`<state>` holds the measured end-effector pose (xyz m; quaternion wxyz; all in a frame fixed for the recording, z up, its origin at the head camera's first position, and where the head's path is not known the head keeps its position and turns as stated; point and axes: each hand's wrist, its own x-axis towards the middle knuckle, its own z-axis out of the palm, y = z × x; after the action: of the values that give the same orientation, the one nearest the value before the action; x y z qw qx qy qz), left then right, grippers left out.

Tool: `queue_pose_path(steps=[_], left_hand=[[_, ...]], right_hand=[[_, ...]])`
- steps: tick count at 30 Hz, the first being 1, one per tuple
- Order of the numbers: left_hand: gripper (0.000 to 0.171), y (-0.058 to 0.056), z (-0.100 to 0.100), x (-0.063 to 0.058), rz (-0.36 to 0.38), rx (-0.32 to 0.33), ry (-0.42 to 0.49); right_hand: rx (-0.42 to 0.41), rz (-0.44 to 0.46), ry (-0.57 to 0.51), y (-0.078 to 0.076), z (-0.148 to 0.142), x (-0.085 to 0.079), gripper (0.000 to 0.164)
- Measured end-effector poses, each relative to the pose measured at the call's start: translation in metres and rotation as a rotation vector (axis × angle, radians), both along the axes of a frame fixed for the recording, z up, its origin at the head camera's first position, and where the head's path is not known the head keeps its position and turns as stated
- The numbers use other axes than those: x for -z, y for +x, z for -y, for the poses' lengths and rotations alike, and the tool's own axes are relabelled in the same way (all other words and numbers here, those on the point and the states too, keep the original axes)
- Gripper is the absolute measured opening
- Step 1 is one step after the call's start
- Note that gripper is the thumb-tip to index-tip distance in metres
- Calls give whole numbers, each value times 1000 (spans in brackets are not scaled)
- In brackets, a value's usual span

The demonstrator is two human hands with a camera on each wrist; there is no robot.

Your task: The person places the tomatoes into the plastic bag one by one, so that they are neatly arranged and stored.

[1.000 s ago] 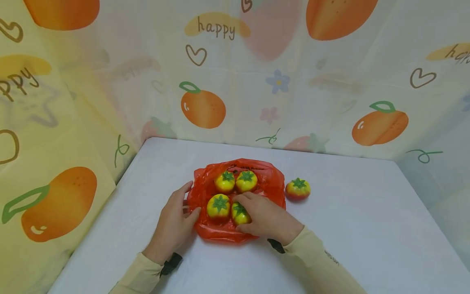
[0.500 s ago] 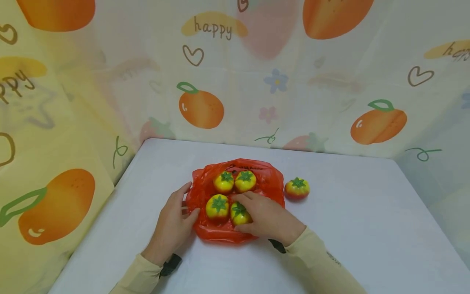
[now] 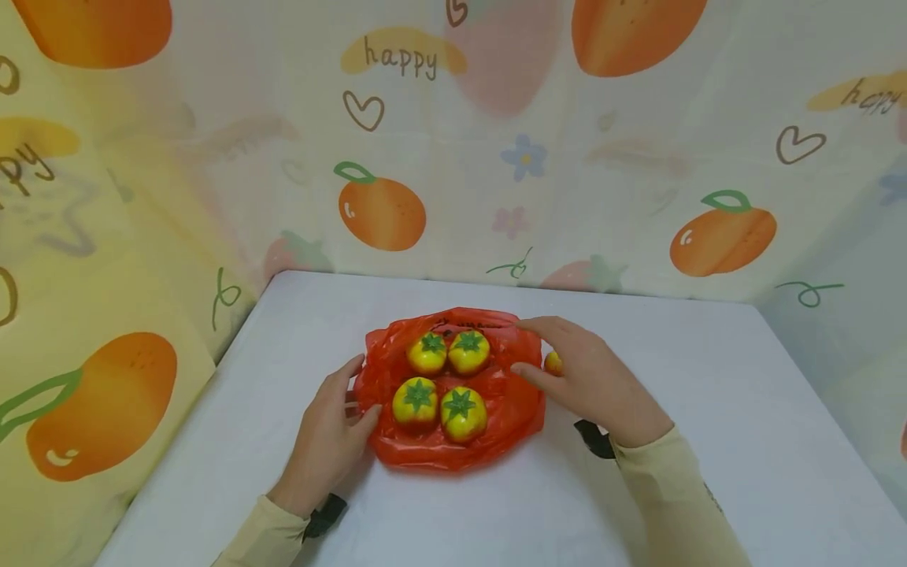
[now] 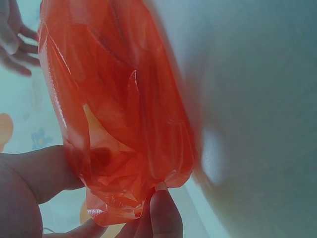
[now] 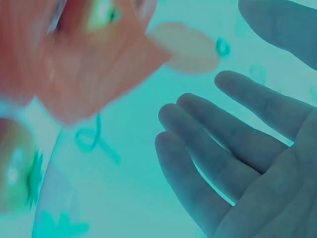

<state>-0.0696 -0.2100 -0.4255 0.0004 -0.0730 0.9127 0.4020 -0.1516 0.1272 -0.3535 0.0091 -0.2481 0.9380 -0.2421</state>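
Observation:
A red plastic bag (image 3: 506, 402) lies spread on the table, with several yellow-red toy tomatoes with green star-shaped tops on it, among them a front right tomato (image 3: 464, 415) and a front left tomato (image 3: 416, 404). My left hand (image 3: 331, 433) holds the bag's left side, its thumb and fingers around the crumpled plastic (image 4: 119, 168) in the left wrist view. Over the bag's right edge, my right hand (image 3: 588, 374) has its fingers extended and holds nothing. A loose tomato (image 3: 553, 363) is mostly hidden behind it; the right wrist view shows a tomato (image 5: 17, 168) near the hand.
The white table (image 3: 673, 354) extends on both sides of the bag. A fruit-patterned cloth (image 3: 439, 157) stands behind the table and along its left side. Dark straps (image 3: 595, 439) show at both wrists.
My right hand has let go of the front right tomato and moved right, to the bag's right edge beside the loose tomato. My left hand has stayed at the bag's left side.

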Motion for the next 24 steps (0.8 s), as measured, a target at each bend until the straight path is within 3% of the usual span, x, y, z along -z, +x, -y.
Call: queue_pose_path(steps=[10, 24], left_hand=[[85, -1, 1, 2, 35, -18, 1], [84, -4, 0, 0, 25, -6, -17]], right_hand=[[142, 90, 25, -28, -45, 21, 67], [170, 231, 67, -44, -57, 52, 73]])
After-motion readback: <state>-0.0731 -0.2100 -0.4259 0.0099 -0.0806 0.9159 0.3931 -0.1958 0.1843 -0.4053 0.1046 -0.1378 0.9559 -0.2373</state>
